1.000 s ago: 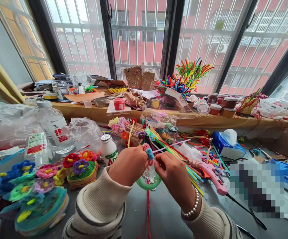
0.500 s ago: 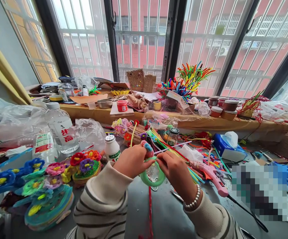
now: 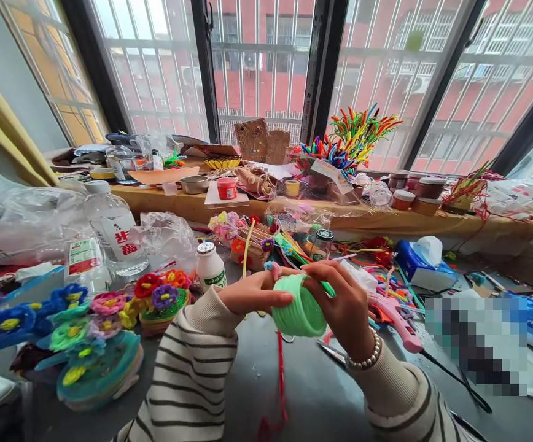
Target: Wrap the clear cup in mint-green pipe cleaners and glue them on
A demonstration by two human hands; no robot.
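Between my hands is a light-green cup (image 3: 289,310), ribbed as if wound round with pipe cleaner and tilted on its side, with its hollow end toward the lower right. My left hand (image 3: 252,291) grips its left side, thumb across the ribs. A small pink and blue fuzzy piece (image 3: 273,269) shows at the left fingers; how it is attached I cannot tell. My right hand (image 3: 344,301) holds the cup's rim on the right, fingers curled over the top. Below the cup a red strand (image 3: 281,368) runs along the grey table. Scissors (image 3: 331,352) lie beside my right wrist.
Fuzzy flowers on a round base (image 3: 98,368) stand at left, near a white bottle (image 3: 210,267) and a large clear bottle (image 3: 112,230). A pink glue gun (image 3: 400,325) with its cord lies at right, before a blue tissue box (image 3: 425,267). Pipe cleaners (image 3: 358,138) crowd the sill.
The green cup has turned from its open end facing me to a sideways tilt, showing its ribbed side. My right hand has shifted from a pinch at its top edge to its right side.
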